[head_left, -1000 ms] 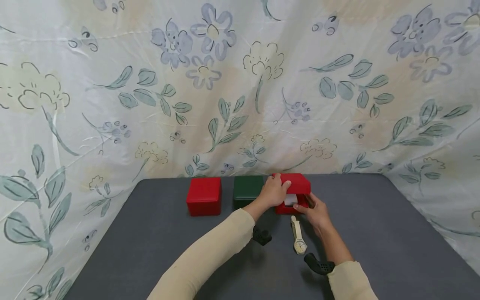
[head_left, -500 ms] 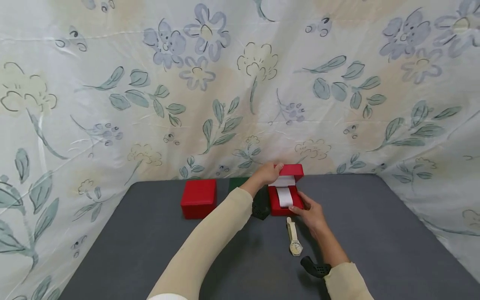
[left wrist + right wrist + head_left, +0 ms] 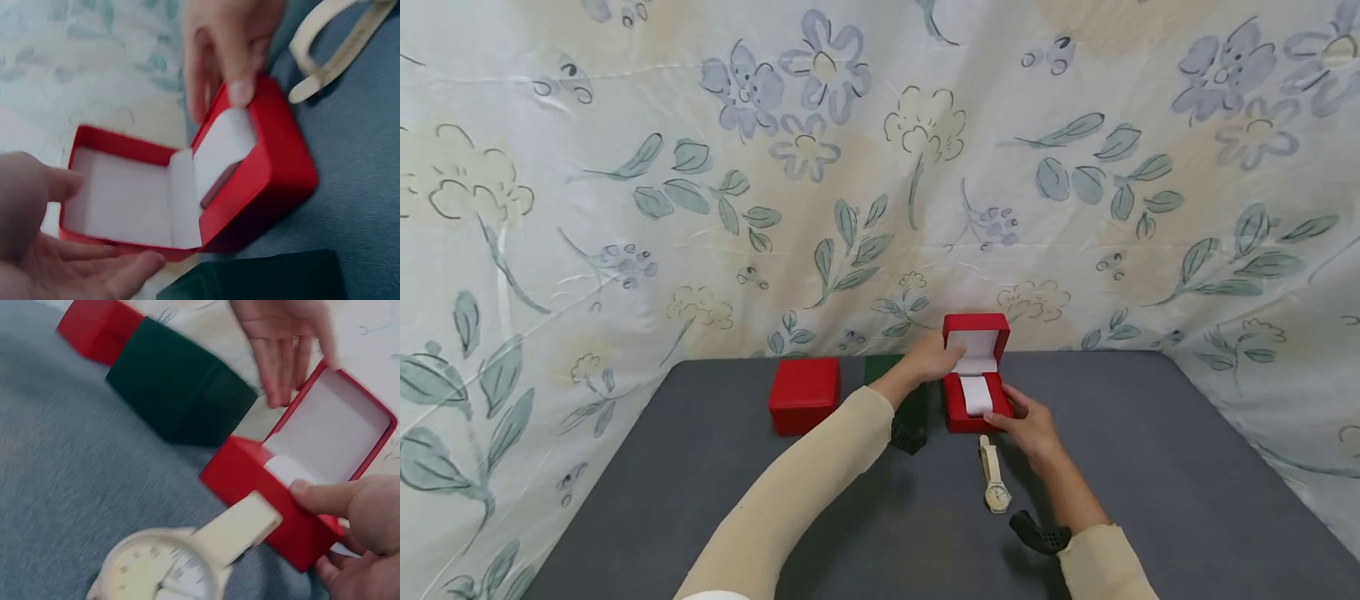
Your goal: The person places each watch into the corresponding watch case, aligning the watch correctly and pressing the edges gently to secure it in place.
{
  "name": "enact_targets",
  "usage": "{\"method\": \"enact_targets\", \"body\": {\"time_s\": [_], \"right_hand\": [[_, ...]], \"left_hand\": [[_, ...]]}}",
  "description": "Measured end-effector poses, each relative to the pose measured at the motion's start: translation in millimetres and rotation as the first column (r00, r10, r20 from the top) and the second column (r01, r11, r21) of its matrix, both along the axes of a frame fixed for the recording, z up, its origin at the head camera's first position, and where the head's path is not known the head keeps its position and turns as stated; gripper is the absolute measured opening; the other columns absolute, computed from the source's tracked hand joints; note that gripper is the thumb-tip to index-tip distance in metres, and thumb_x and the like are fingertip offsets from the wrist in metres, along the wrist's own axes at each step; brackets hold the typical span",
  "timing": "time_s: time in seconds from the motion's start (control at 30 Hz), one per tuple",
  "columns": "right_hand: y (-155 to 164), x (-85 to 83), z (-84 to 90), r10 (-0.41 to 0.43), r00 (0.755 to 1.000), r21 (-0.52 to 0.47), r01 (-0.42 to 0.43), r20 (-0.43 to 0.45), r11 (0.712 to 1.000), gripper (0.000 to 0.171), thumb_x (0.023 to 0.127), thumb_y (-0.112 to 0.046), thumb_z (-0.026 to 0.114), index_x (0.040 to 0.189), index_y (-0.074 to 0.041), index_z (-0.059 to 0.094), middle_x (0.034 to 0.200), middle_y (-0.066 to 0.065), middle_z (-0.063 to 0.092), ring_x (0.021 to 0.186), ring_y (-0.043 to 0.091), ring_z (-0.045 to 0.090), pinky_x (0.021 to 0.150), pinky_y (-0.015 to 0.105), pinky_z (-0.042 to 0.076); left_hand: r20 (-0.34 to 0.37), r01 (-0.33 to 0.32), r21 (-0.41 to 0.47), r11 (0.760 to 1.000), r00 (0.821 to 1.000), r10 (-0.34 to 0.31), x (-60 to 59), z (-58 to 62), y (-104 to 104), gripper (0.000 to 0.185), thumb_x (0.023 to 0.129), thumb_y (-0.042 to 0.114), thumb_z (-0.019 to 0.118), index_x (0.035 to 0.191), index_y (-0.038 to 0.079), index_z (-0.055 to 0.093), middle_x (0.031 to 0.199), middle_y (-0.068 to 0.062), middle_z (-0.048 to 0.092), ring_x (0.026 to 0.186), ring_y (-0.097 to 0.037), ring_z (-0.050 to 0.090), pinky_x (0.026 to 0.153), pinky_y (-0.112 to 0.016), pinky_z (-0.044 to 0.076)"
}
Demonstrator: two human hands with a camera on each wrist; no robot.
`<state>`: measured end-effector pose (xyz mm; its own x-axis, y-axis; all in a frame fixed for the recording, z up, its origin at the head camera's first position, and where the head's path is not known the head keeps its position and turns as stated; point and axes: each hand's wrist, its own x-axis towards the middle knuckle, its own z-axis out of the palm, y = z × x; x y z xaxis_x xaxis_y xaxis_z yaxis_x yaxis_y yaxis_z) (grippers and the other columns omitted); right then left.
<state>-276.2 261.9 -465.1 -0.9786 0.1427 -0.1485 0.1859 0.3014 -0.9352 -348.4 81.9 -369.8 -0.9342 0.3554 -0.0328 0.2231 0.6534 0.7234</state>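
A red watch box (image 3: 953,408) stands on the table with its lid (image 3: 340,419) raised, showing a white lining and a white cushion (image 3: 222,147). My left hand (image 3: 928,357) is at the lid's left side, thumb over its edge and fingers spread fairly straight along the outside. My right hand (image 3: 1032,427) grips the base at its front right corner, thumb on the front rim by the cushion and fingers round the side. In front of the box lies a cream wristwatch (image 3: 993,483), dial toward me, touched by neither hand.
A green box (image 3: 181,381) stands just left of the opened box, partly hidden by my left arm in the head view. Further left is a closed red box (image 3: 805,396). A floral cloth (image 3: 850,167) hangs behind the grey table (image 3: 1150,467).
The lid of the red watch box has swung up and back, from partly raised to upright. My left hand has moved from the lid's top to its left side. The right hand keeps its hold.
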Motion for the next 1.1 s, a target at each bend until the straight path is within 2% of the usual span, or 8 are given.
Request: {"method": "enact_targets", "body": {"time_s": [0.1,0.17,0.27,0.4,0.67,0.77,0.93,1.1], "right_hand": [[3,-0.8,3.8,-0.014,1.0,-0.007,0.014,-0.001,1.0,0.07,0.092,-0.016,0.065,0.152,-0.011,0.03,0.155,0.023,0.03,0.139,0.041,0.033,0.108,0.054,0.04],[5,-1.3,5.0,-0.023,1.0,-0.006,0.023,-0.004,1.0,0.064,0.093,-0.015,0.062,0.15,-0.01,0.034,0.154,0.023,0.033,0.138,0.041,0.035,0.108,0.054,0.04],[7,-1.6,4.0,-0.022,1.0,-0.005,0.022,-0.008,1.0,0.057,0.095,-0.015,0.059,0.148,-0.01,0.037,0.152,0.023,0.035,0.137,0.04,0.037,0.109,0.054,0.039],[10,-0.3,0.6,0.011,1.0,0.005,-0.011,-0.016,1.0,0.061,0.095,-0.017,0.061,0.149,-0.01,0.035,0.152,0.022,0.036,0.135,0.039,0.037,0.109,0.053,0.04],[9,-0.8,-3.8,0.066,0.997,0.066,-0.063,-0.042,0.996,0.073,0.091,-0.022,0.066,0.152,-0.012,0.028,0.153,0.022,0.034,0.135,0.04,0.039,0.107,0.052,0.042],[7,-2.0,-4.5,0.073,0.996,0.076,-0.07,-0.04,0.995,0.074,0.091,-0.022,0.067,0.152,-0.012,0.029,0.153,0.022,0.034,0.135,0.04,0.04,0.108,0.052,0.041],[5,-2.7,-2.7,0.056,0.998,0.079,-0.053,-0.034,0.995,0.073,0.09,-0.022,0.068,0.152,-0.015,0.03,0.154,0.021,0.034,0.137,0.04,0.039,0.108,0.053,0.04],[5,-1.9,-0.9,0.049,0.999,0.079,-0.047,-0.022,0.996,0.073,0.09,-0.022,0.068,0.153,-0.016,0.029,0.154,0.02,0.033,0.137,0.04,0.039,0.107,0.052,0.041]], "left_hand": [[-0.113,0.021,-0.176,0.984,0.993,-0.041,10.0,-0.5,4,0.036,0.096,0.028,0.057,0.119,0.001,0.059,0.101,-0.012,0.066,0.077,-0.018,0.057,0.062,-0.026,0.048],[-0.152,0.039,-0.293,0.955,0.985,-0.087,14.5,-2.7,8,0.038,0.094,0.029,0.06,0.122,0.003,0.059,0.108,-0.009,0.067,0.083,-0.017,0.059,0.066,-0.025,0.052],[-0.16,0.093,-0.429,0.899,0.971,-0.178,17.7,-7.3,15,0.043,0.092,0.031,0.063,0.127,0.007,0.058,0.118,-0.006,0.066,0.098,-0.017,0.06,0.08,-0.029,0.054],[-0.156,0.149,-0.506,0.849,0.953,-0.261,19.0,-14.6,27,0.047,0.089,0.032,0.067,0.13,0.013,0.058,0.124,-0.003,0.064,0.107,-0.016,0.057,0.093,-0.031,0.052],[-0.211,0.107,-0.611,0.784,0.933,-0.292,18.0,-30.5,40,0.055,0.082,0.033,0.074,0.132,0.017,0.057,0.122,0.0,0.065,0.106,-0.014,0.058,0.096,-0.029,0.05],[-0.208,0.073,-0.619,0.782,0.945,-0.253,17.2,-34.2,41,0.053,0.081,0.033,0.074,0.13,0.018,0.059,0.12,0.0,0.065,0.106,-0.015,0.058,0.096,-0.033,0.051],[-0.204,0.006,-0.595,0.804,0.966,-0.158,15.9,-37.6,44,0.05,0.078,0.034,0.075,0.124,0.02,0.062,0.115,-0.002,0.065,0.104,-0.022,0.057,0.09,-0.044,0.054],[-0.218,-0.044,-0.6,0.799,0.97,-0.11,14.5,-41.0,46,0.052,0.072,0.034,0.079,0.12,0.021,0.064,0.113,-0.001,0.064,0.104,-0.022,0.052,0.088,-0.04,0.053]]}}
